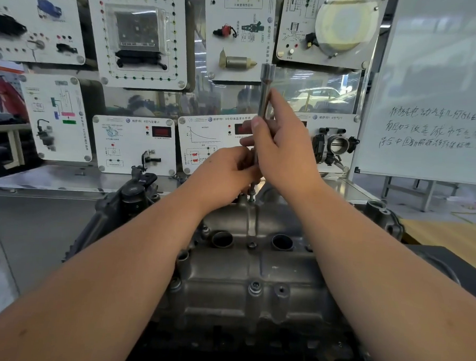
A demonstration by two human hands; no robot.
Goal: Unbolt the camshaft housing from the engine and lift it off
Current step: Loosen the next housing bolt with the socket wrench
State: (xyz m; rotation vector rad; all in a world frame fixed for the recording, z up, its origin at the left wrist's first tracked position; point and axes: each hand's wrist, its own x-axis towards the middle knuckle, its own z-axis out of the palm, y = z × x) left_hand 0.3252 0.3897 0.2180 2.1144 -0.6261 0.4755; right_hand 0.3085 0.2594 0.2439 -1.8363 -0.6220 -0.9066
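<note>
Camshaft housing (254,266) sits on the engine (114,201), not lifted. Right hand (285,149), above the housing's far edge, curls round a long extension bar (264,99) held upright. Left hand (226,168), just beside it, pinches the bar's lower end. Far-edge bolt (251,193) stands partly raised. Near-edge bolt (254,287) looks seated; the hole beside it looks empty. Judgement: unbolting midway.

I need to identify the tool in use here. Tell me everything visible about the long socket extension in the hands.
The socket extension is a slim, shiny metal rod with a wider socket-like cylinder on top. It stands nearly upright over the far edge of the camshaft housing. The right hand grips its shaft; the left hand pinches its lower end.
</note>
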